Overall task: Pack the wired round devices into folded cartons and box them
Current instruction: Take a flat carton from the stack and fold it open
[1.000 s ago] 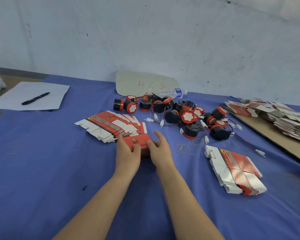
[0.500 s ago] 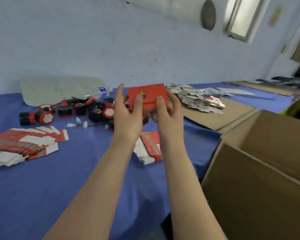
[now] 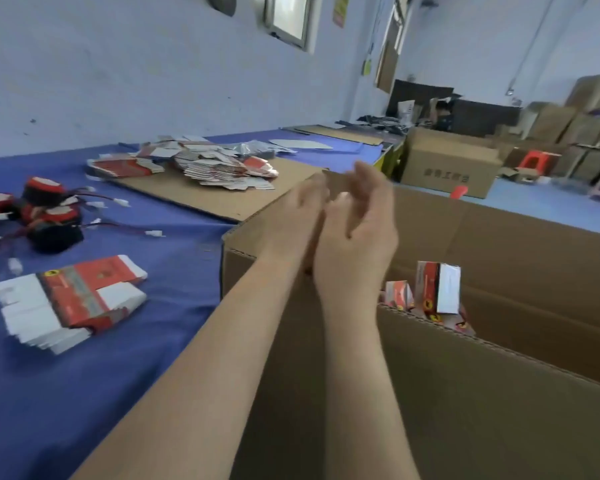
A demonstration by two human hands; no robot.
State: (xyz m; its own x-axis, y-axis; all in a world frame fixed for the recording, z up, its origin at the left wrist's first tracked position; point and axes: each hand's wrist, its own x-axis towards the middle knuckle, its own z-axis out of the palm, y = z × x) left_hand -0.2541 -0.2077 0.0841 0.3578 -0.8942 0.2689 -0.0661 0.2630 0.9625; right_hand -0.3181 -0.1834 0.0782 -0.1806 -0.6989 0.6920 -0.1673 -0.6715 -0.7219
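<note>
Currently both hands hang over the open mouth of the big cardboard box (image 3: 499, 393), which stands just against the right edge of the worktop (image 3: 160, 341); I judge it is put there so that a finished carton needs only a short swing from the cloth. The right hand (image 3: 357, 237) is in front, its fingers loose and a little spread, and it grips nothing that I can see; the left hand (image 3: 302, 216) is partly hidden behind it and blurred, its fingers seem straight and also empty. Inside the box one red packed carton (image 3: 437, 287) stands on its end above the near wall, with a second carton (image 3: 399, 294) just beside it, lower and tilted; whether the tall one rests on others or is falling I cannot tell. I think this is the moment of release.

On the worktop a stack of flat cartons (image 3: 70, 299) lies near the box, fanned, probably so that one sheet is easy to pick; the wired round devices (image 3: 49, 216) lie in a cluster further from the box, their wires and white plugs trailing on the cloth. A larger heap of flat cartons (image 3: 222, 168) waits on a cardboard sheet (image 3: 205, 202) along the far edge, by the wall; it looks like reserve stock. My next move, in my judgement, is to reach for a device and a flat carton.
</note>
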